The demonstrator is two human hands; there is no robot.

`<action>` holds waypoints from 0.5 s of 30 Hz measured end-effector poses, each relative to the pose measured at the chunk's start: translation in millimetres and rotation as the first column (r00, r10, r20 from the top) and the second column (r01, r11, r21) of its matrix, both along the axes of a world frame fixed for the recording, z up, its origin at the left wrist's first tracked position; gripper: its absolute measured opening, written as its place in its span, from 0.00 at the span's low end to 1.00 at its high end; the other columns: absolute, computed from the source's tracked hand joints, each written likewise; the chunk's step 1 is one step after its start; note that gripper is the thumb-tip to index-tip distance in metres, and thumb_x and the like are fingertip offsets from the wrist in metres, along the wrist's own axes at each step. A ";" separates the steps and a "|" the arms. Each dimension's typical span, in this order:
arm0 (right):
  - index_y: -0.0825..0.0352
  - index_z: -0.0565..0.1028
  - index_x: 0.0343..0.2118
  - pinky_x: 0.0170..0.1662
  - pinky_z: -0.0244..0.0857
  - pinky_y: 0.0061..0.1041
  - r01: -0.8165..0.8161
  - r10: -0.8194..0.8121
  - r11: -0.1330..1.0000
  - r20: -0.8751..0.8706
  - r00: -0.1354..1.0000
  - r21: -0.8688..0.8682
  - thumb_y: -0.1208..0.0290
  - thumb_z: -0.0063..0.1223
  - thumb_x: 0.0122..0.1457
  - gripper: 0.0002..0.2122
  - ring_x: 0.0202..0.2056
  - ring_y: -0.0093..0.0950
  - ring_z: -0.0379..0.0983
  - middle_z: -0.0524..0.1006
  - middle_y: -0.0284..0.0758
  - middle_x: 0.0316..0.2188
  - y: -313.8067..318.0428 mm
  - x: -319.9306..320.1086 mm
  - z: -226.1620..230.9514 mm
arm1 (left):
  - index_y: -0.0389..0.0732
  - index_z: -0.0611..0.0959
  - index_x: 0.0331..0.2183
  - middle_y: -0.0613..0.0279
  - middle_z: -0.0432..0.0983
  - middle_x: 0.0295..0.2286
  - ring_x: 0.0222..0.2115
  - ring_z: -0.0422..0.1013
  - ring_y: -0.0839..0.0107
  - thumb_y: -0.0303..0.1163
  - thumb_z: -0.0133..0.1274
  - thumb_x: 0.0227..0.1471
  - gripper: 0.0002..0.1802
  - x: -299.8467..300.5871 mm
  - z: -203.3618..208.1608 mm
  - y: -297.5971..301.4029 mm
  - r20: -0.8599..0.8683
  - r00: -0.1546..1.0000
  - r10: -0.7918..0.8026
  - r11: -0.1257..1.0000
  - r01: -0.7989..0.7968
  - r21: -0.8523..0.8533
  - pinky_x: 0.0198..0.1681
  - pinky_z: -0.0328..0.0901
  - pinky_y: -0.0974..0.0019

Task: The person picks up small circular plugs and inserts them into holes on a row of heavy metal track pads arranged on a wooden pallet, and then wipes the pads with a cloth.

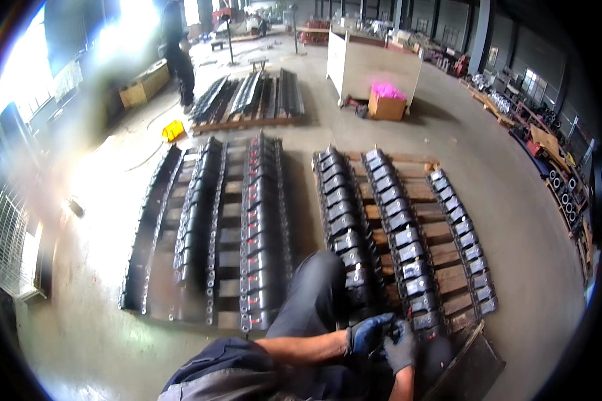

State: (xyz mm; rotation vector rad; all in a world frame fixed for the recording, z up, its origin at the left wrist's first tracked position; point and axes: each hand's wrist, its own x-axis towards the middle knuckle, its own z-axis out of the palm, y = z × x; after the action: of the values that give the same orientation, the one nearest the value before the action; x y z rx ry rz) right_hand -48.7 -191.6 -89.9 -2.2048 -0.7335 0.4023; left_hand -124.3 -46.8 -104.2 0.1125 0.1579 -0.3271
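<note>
My left hand [368,334], in a blue and dark glove, and my right hand [401,347], in a grey glove, meet low in the view, right of the middle. Both have their fingers curled in close together. Whatever they hold is too small or too hidden to name. Just beyond them run long black segmented metal rails [408,257], laid side by side on a wooden pallet [441,234]. Beside my right hand lies a dark, flat-sided piece [471,364] with a brownish edge. My bent knee [314,287] is between the two groups of rails.
More black rails [254,234], some with red marks, lie on the left. Farther off stand another loaded pallet [247,100], a yellow object [172,130], a large pale bin [374,70] and a cardboard box [386,107] with pink material. Another person [178,63] stands at the far left.
</note>
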 end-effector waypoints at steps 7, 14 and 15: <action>0.67 0.74 0.49 0.43 0.71 0.27 0.061 0.012 0.973 -0.314 0.949 0.221 0.84 0.60 0.48 0.22 0.37 0.22 0.75 0.79 0.32 0.36 -7.7 11.1 -2.8 | 0.54 0.82 0.49 0.76 0.77 0.40 0.38 0.70 0.75 0.54 0.37 0.70 0.23 -8.0 36.0 9.5 -0.145 0.984 -0.099 0.991 0.111 0.080 0.47 0.67 0.63; 0.68 0.73 0.50 0.43 0.72 0.25 0.170 0.013 0.936 -0.511 0.860 0.309 0.88 0.58 0.48 0.23 0.38 0.22 0.75 0.78 0.33 0.37 -27.9 14.5 -26.4 | 0.50 0.83 0.49 0.74 0.78 0.35 0.34 0.72 0.77 0.48 0.41 0.70 0.20 -9.6 -2.8 -6.3 -0.174 0.982 -0.068 0.995 0.080 0.062 0.45 0.69 0.67; 0.68 0.73 0.50 0.42 0.72 0.25 0.186 0.008 0.930 -0.523 0.852 0.317 0.88 0.58 0.49 0.22 0.38 0.22 0.75 0.78 0.33 0.38 -30.3 17.0 -31.3 | 0.50 0.83 0.48 0.73 0.78 0.34 0.34 0.72 0.77 0.48 0.42 0.69 0.20 -6.7 -0.3 -10.4 -0.205 0.976 -0.069 0.996 0.078 0.034 0.44 0.69 0.67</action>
State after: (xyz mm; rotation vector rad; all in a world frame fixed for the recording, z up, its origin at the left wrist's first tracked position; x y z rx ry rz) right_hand -31.6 -221.9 -121.1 -1.6655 -0.3643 0.7187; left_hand -131.0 -57.2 -104.5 0.1265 0.3643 -0.4093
